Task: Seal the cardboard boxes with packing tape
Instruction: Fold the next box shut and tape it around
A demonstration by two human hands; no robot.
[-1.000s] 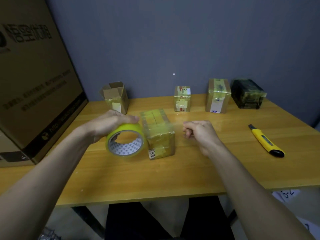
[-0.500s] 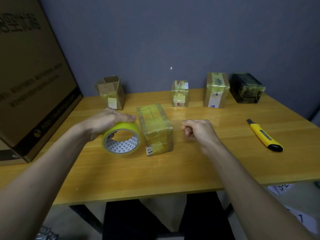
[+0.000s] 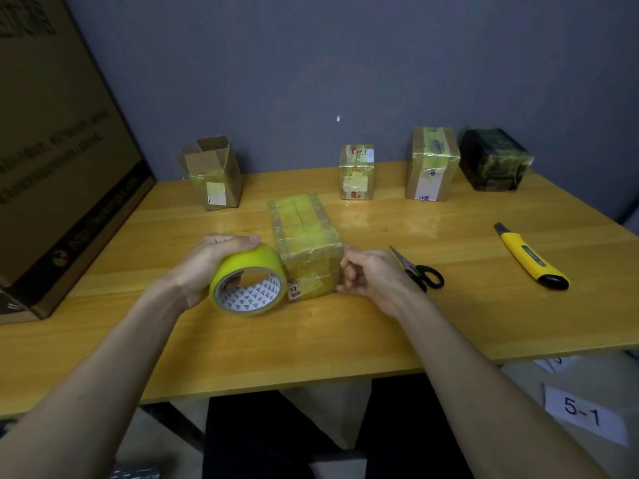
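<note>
While gripped in the left hand (image 3: 207, 267) and touching the left face of the taped box (image 3: 306, 245), stands on edge on the surface (image 3: 311, 340), the yellow tape roll (image 3: 247, 281), fingers curled over the top of it. Sits just in front of mid-surface, that box, already wrapped in yellowish tape. Pinches something at the box's right front edge, the right hand (image 3: 371, 276), fingers curled tight; probably the free tape end, though too clear to make out.

Could go wrong in several ways from here. Might fold back and stick to itself, a slack strip between roll and box, if pulled without tension. Might land crooked or wrinkled if the roll drifts off line. Could slide or tip toward the right hand, a light box held by nothing but that pinch. Lie right of the box, just beyond the right hand, the black-handled scissors (image 3: 420, 271); a blind reach for them risks the blades. Farther right of the box, the yellow utility knife (image 3: 530, 259). Behind and left of the box, an open carton (image 3: 214, 174) not yet sealed.
</note>
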